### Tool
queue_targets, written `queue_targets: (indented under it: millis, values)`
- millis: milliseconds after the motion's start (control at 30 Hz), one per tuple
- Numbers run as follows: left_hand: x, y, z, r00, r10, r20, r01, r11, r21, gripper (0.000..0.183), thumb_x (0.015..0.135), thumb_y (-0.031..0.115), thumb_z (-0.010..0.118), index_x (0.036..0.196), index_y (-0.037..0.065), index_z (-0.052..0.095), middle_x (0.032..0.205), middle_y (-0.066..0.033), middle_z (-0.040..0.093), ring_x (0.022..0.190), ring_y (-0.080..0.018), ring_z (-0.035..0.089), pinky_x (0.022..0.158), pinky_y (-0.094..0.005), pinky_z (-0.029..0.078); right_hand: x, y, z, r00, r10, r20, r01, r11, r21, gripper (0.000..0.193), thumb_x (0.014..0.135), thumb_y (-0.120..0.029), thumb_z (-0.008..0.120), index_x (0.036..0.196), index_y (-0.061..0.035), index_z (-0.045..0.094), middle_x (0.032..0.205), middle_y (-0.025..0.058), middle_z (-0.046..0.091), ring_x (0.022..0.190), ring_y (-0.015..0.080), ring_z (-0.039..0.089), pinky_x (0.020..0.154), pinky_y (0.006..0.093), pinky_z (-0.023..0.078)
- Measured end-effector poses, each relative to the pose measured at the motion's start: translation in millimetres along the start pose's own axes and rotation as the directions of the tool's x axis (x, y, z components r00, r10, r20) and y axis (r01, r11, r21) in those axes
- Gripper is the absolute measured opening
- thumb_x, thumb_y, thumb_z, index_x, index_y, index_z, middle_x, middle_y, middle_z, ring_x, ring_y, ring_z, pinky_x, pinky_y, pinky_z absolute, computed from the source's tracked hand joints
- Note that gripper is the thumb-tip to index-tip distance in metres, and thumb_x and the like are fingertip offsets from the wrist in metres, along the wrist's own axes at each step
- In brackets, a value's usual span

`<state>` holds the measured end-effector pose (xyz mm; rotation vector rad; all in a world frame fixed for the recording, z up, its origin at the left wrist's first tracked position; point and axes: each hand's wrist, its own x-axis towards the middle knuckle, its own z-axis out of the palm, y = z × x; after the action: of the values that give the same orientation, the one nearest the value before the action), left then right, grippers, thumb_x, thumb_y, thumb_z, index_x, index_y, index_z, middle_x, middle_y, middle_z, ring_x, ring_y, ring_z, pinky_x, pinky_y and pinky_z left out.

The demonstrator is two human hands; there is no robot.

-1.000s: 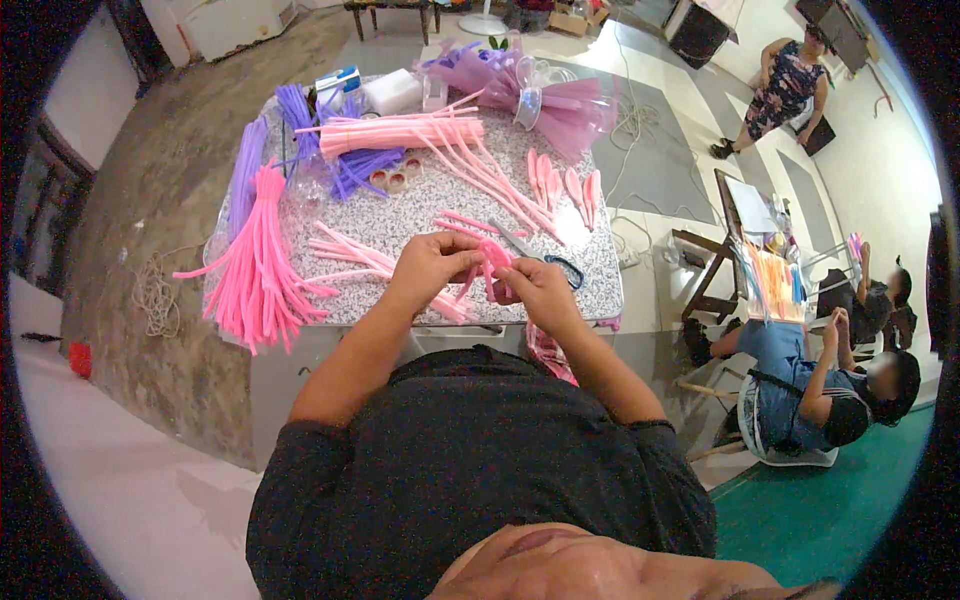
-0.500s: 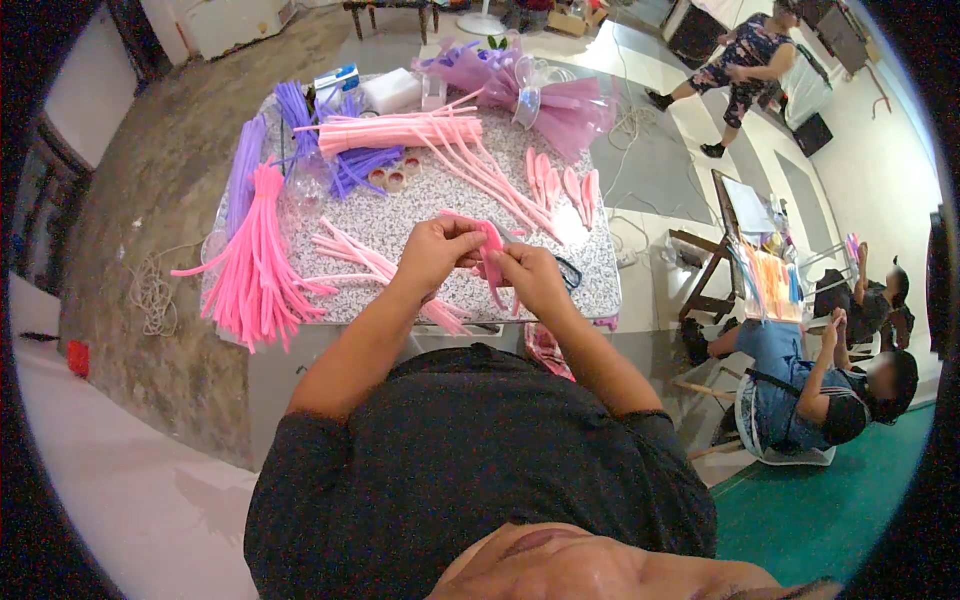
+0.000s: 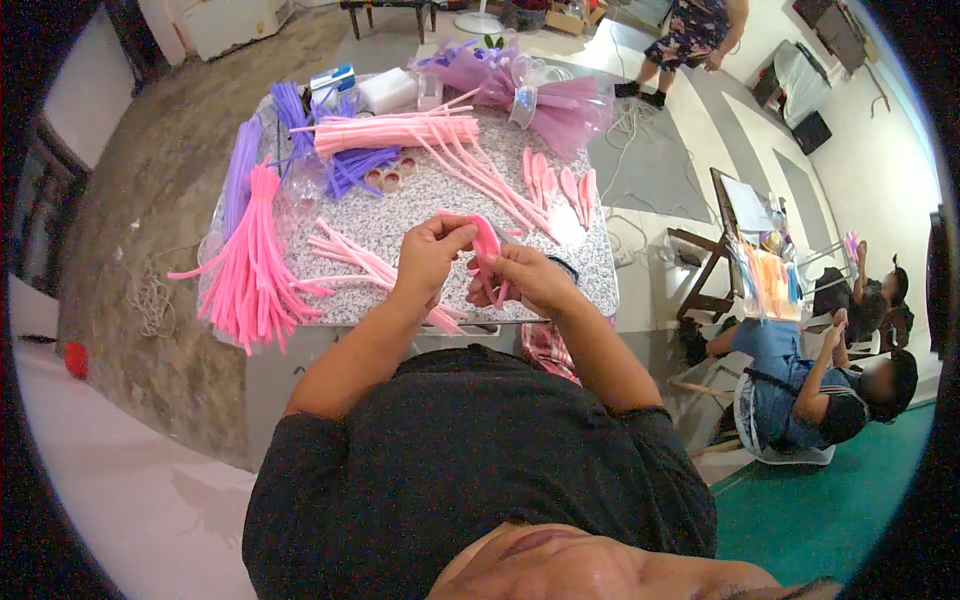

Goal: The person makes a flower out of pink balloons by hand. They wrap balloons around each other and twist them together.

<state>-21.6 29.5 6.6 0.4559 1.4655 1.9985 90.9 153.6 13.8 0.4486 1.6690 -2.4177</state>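
Observation:
Between my hands, above the table's near edge, is a pink pipe cleaner [image 3: 486,238] bent into a narrow loop. My left hand [image 3: 432,252] pinches its upper end. Lower down, my right hand [image 3: 528,277] grips the loop's side, fingers curled round it. Loose light-pink pipe cleaners [image 3: 365,262] lie on the table beside my left hand. Just beyond my right hand a dark-handled tool, perhaps scissors [image 3: 564,268], is partly hidden. Finished pink petal-shaped loops [image 3: 540,175] rest farther right on the speckled table [image 3: 440,185].
A bright pink bundle [image 3: 262,270] hangs over the table's left edge, near purple bundles [image 3: 243,180]. A light-pink bundle [image 3: 395,133], tape rolls [image 3: 390,178] and a wrapped purple bouquet [image 3: 540,100] stand farther back. Right, a seated person [image 3: 800,390] works; another person [image 3: 690,45] stands behind.
My left hand has shifted slightly to the left and my right hand slightly lower, with the pink loop showing more fully between them. The person at the back has walked leftward.

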Motion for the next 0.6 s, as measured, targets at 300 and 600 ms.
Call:
queue_targets:
  millis: [300,600]
  values:
    - [1.1,1.3,21.1,0.996,-0.044,0.083,0.040,0.998,0.049,0.020,0.086,0.017,0.058,0.095,-0.001,0.061,0.081,-0.0045,0.062,0.074,-0.0105,0.055,0.069,-0.0244,0.045,-12.9,3.9,-22.7,0.998,0.049,0.033,-0.052,0.995,0.079,0.022,0.092,-0.020,0.046,0.093,0.0008,0.053,0.066,0.0044,0.052,0.058,0.0164,0.055,0.073,0.0424,0.052]
    - [7.4,-16.9,40.5,0.939,-0.158,0.306,0.127,0.985,0.119,0.032,0.092,0.027,0.047,0.102,-0.001,0.059,0.091,-0.0084,0.064,0.082,-0.0136,0.060,0.077,-0.0270,0.047,-35.5,-4.5,-49.8,0.992,0.009,0.124,-0.009,1.000,-0.001,0.021,0.089,-0.020,0.050,0.084,-0.0002,0.055,0.058,0.0029,0.048,0.049,0.0142,0.050,0.061,0.0389,0.055]
